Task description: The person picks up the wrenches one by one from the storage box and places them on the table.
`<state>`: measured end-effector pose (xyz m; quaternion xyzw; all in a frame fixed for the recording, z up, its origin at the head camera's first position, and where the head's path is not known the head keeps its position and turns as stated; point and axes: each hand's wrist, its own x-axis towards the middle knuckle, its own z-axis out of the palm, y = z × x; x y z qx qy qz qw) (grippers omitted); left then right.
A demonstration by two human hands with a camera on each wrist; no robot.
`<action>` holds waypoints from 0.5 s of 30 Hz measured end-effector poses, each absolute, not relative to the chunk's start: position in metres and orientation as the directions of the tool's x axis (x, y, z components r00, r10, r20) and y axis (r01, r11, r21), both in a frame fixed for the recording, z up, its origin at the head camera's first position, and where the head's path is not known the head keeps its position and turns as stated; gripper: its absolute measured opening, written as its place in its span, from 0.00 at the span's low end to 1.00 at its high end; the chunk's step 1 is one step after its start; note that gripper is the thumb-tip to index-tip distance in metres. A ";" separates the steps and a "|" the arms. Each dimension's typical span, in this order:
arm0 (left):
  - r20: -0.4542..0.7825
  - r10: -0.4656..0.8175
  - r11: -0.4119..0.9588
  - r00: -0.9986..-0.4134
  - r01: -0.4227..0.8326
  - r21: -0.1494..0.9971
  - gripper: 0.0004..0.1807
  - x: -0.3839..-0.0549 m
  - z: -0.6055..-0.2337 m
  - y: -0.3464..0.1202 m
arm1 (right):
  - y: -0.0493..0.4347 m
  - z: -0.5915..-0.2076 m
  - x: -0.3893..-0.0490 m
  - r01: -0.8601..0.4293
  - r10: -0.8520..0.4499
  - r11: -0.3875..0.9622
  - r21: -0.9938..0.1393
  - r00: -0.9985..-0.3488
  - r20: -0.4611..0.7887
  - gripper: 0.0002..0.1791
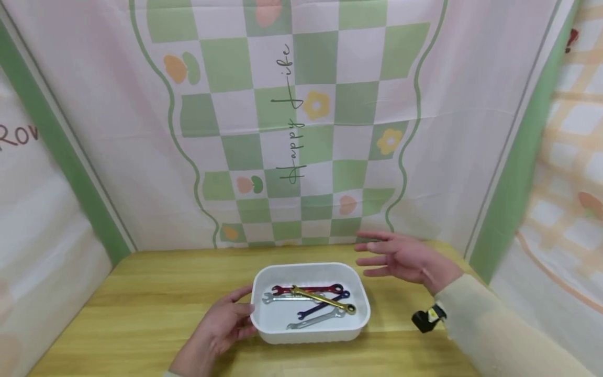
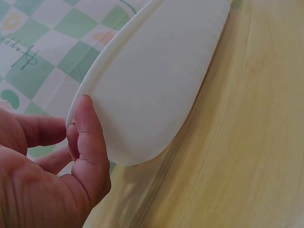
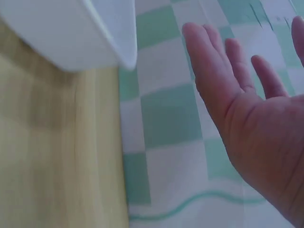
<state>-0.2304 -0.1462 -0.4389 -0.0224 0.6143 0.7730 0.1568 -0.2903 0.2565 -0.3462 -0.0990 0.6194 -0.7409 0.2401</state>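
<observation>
A white plastic bin (image 1: 311, 337) stands on the wooden table and holds several combination wrenches. On top lies a gold wrench (image 1: 325, 299), crossing a dark blue one (image 1: 313, 312). Behind them is a red wrench (image 1: 308, 289); one silver wrench (image 1: 282, 298) lies at the left and another silver wrench (image 1: 313, 320) toward the front. At the bin's left end my left hand (image 1: 226, 319) pinches the rim, the thumb (image 2: 90, 137) against the outer wall. My right hand (image 1: 402, 259) hovers off the bin's right side, fingers spread and holding nothing.
The wooden table (image 1: 141, 298) reaches back to a hanging cloth (image 1: 320, 146) with green and white checks. More cloth panels (image 1: 42, 209) close off both sides. A black device (image 1: 426, 318) is strapped at my right wrist.
</observation>
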 end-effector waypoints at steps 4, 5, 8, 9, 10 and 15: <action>-0.229 0.208 -0.199 -0.951 -0.270 0.942 0.36 -0.229 -0.440 -0.150 | 0.225 -0.349 -0.299 0.215 -0.507 -0.048 -0.975 -0.847 -0.162 0.36; -0.229 0.206 -0.199 -0.951 -0.270 0.942 0.36 -0.229 -0.441 -0.150 | 0.219 -0.351 -0.300 0.214 -0.511 -0.026 -0.977 -0.842 -0.171 0.36; -0.230 0.208 -0.202 -0.951 -0.271 0.941 0.36 -0.230 -0.442 -0.151 | 0.205 -0.355 -0.304 0.213 -0.510 0.043 -0.976 -0.835 -0.205 0.37; -0.229 0.210 -0.204 -0.951 -0.272 0.940 0.36 -0.231 -0.442 -0.151 | 0.201 -0.357 -0.304 0.214 -0.502 0.065 -0.975 -0.837 -0.217 0.37; -0.230 0.211 -0.207 -0.950 -0.273 0.939 0.36 -0.232 -0.442 -0.151 | 0.198 -0.358 -0.305 0.215 -0.493 0.085 -0.973 -0.839 -0.229 0.36; -0.226 0.215 -0.222 -0.950 -0.273 0.936 0.36 -0.237 -0.442 -0.149 | 0.189 -0.364 -0.312 0.204 -0.462 0.187 -0.961 -0.845 -0.269 0.36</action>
